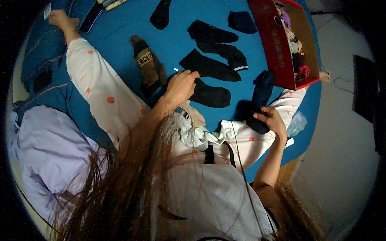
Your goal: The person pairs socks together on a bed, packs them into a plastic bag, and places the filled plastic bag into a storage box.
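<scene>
My left hand (179,89) is at the near end of a black sock (211,94) that lies flat on the blue sheet, its fingers bent and pressed together at the sock's edge. My right hand (273,122) grips a dark sock (262,90) over my right thigh, thumb on top. Above the left hand lie another black sock (209,66) and a dark sock with a white band (225,51). A brown patterned sock (146,66) is to the left. Grey and beige cloth (193,126) rests in my lap.
A red box (277,48) holding colourful cloth stands at the upper right. More dark socks (242,21) lie near it. At the upper left is a dark flat device (91,17). Lilac cloth (56,148) is bunched at the left, and a clear plastic bag (296,123) lies by my right hand.
</scene>
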Action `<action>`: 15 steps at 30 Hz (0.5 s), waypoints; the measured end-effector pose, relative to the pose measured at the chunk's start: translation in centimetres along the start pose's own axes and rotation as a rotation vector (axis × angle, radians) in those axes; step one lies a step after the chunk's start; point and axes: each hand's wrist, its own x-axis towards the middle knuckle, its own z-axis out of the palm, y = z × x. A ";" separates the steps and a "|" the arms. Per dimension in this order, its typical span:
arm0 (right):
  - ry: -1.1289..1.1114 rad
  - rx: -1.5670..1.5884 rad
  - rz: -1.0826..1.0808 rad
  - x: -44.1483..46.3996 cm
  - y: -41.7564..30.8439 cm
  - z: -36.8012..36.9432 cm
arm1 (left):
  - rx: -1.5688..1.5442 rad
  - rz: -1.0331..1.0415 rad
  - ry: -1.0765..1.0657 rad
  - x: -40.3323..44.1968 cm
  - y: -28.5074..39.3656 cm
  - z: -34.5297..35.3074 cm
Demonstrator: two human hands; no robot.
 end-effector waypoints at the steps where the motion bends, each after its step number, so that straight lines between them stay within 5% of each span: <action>1: 0.029 -0.257 0.064 0.8 0.4 -0.3 | -0.019 0.010 0.011 0.0 -0.1 0.0; 5: 0.305 -0.491 -0.066 3.5 -0.9 0.5 | -0.067 -0.032 0.026 0.3 -0.2 -0.2; 10: 0.440 -0.286 -0.294 8.7 -6.5 2.5 | -0.043 -0.012 0.157 0.9 -0.8 -0.3; 15: 0.699 -0.329 -0.280 16.3 -6.1 4.8 | -0.121 -0.004 0.279 1.8 -2.1 -1.6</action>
